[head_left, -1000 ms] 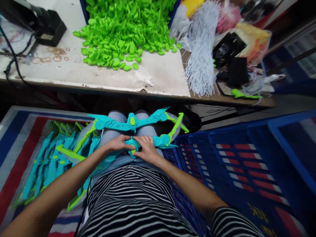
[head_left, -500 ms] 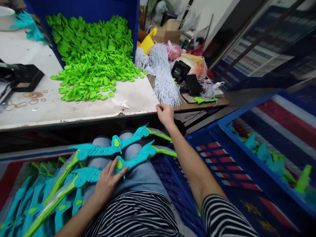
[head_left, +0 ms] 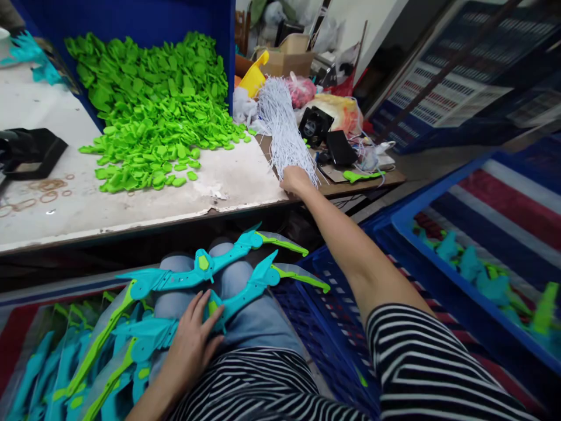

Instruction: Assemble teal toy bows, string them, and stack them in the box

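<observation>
Two toy bows, teal with lime-green curved limbs, lie side by side across my lap. My left hand (head_left: 193, 336) grips the nearer toy bow (head_left: 249, 289) around its middle, fingers over the green patch. The farther toy bow (head_left: 232, 251) rests just beyond it, untouched. At the table's front edge, my right hand (head_left: 297, 180) is closed at the near end of a bundle of white strings (head_left: 283, 126). Its fingertips are partly hidden against the strings.
A blue bin (head_left: 166, 20) spills green plastic pieces (head_left: 153, 117) onto the white table (head_left: 228, 175). A small black fan (head_left: 315, 124) sits right of the strings. Blue crates (head_left: 397, 216) stand at my right; more bows (head_left: 56, 365) are stacked at left.
My right hand has moved slightly forward onto the string ends. The nearer bow has tilted a little, its right end shifting right, with my left hand still on it.
</observation>
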